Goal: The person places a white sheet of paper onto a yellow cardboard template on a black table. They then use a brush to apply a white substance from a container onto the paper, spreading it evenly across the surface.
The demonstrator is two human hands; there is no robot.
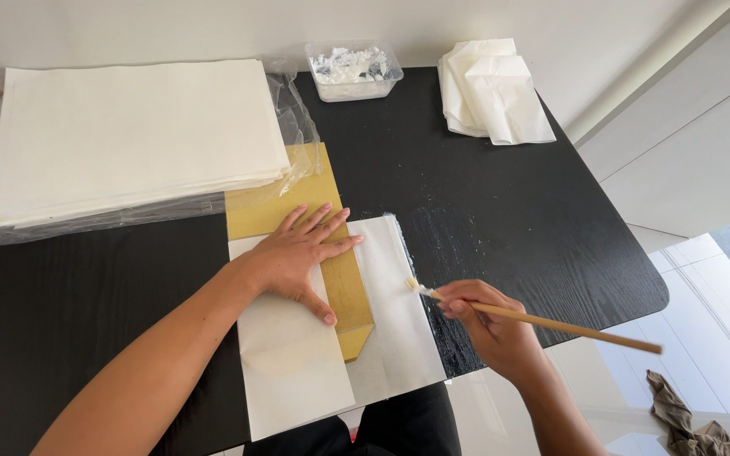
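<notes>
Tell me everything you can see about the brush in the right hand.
The brush is a long, thin stick of pale wood or bamboo with a small tuft of whitish bristles at one end. The right hand grips it near the bristle end, so the handle juts out to the right, past the edge of the black table. The tip meets the right edge of the white paper sheet.

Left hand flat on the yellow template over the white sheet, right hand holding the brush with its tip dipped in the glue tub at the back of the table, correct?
Not quite. The brush tip is not in the glue tub; the head view shows it on the white sheet's right edge. The left hand lies flat on the yellow template, and the right hand holds the brush.
</notes>
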